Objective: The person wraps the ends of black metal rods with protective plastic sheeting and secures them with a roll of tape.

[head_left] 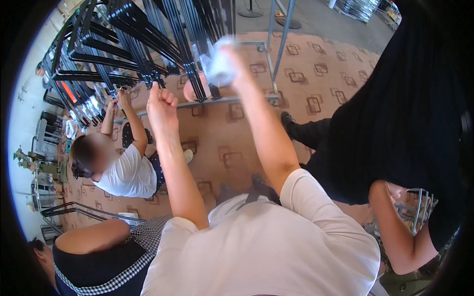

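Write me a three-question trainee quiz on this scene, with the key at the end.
1. Multiple choice: where is the blurred white thing?
A) at the left hand
B) at the right hand
C) at neither hand
2. True or false: the floor under the workers is plain, without any pattern.
3. Fill in: the bent metal frames near the left hand are ____ in colour.

Key: 1. B; 2. False; 3. black

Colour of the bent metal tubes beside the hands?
Black: the bent metal tubes show best in the head view.
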The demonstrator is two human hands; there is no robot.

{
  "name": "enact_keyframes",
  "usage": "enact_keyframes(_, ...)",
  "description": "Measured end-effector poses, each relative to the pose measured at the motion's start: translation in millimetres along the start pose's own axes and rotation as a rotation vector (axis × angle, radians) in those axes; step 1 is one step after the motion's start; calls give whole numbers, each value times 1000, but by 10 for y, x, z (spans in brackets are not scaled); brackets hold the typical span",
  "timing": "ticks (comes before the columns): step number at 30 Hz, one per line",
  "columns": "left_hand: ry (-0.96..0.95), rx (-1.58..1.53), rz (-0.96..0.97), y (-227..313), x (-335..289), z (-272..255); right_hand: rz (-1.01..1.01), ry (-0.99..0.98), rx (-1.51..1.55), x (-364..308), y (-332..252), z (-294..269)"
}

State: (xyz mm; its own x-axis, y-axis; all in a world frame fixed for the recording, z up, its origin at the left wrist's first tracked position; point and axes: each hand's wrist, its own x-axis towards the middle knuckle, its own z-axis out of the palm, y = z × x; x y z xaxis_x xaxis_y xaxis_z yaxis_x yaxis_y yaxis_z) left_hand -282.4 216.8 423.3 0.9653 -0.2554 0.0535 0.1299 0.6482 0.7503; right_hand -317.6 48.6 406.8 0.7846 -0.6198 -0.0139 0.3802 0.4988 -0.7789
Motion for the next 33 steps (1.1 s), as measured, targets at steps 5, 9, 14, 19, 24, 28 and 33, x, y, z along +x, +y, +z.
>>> enact_keyframes(5,208,47,131,230,-196,-450,137,-465,349,-712,-190,192)
enact_keyframes(9,104,86,-69,139,-578,-285,112,-269,234,-380,-585,-592)
enact_keyframes(14,18,117,-149,125,-720,-253,419,-329,31,-1187,-214,-153)
enact_keyframes(19,11,223,-276,45,-744,-512,490,-259,-9,-1165,180,-209)
enact_keyframes(24,-5,323,-481,-113,-911,-1008,587,-149,81,-1271,535,-411)
enact_keyframes(28,19,380,-540,-183,-896,-1135,626,-47,102,-1262,842,-519)
enact_keyframes(33,-61,458,-583,-171,-675,-1069,596,-74,101,-1117,836,-370)
